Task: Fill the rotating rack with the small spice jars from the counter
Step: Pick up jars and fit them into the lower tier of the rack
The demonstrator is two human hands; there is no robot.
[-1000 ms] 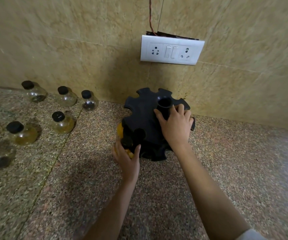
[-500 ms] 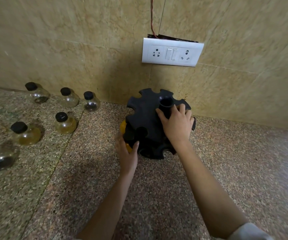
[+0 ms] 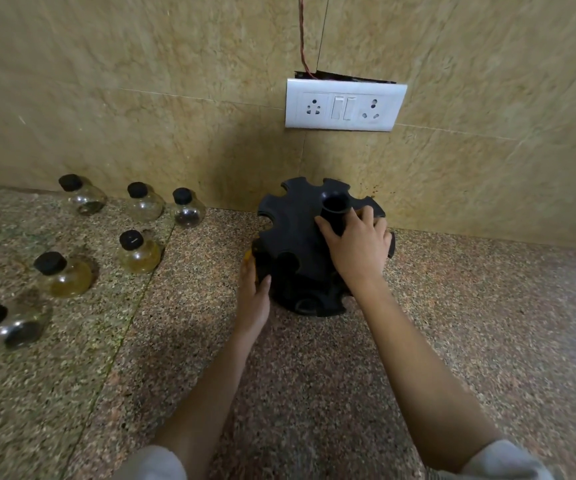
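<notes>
The black rotating rack [image 3: 297, 233] stands on the granite counter by the wall. My right hand [image 3: 357, 245] rests on its top, fingers closed around the centre post [image 3: 335, 204]. My left hand [image 3: 253, 296] presses against the rack's left side, wrapped around a yellow-filled spice jar [image 3: 248, 254]. Only a sliver of that jar shows, tucked into a slot under the top disc. Several small black-capped glass jars stand to the left, the nearest to the rack an amber one [image 3: 139, 254] and a clear one [image 3: 187, 211].
A white socket and switch plate [image 3: 343, 105] sits on the tiled wall above the rack, with a red wire running up from it. More jars [image 3: 63, 277] [image 3: 6, 325] stand toward the counter's left edge. Bare granite [image 3: 470, 306] lies right of the rack.
My left hand has pushed the yellow jar further into the rack's left slot, so less of it shows. My right hand stays on the post.
</notes>
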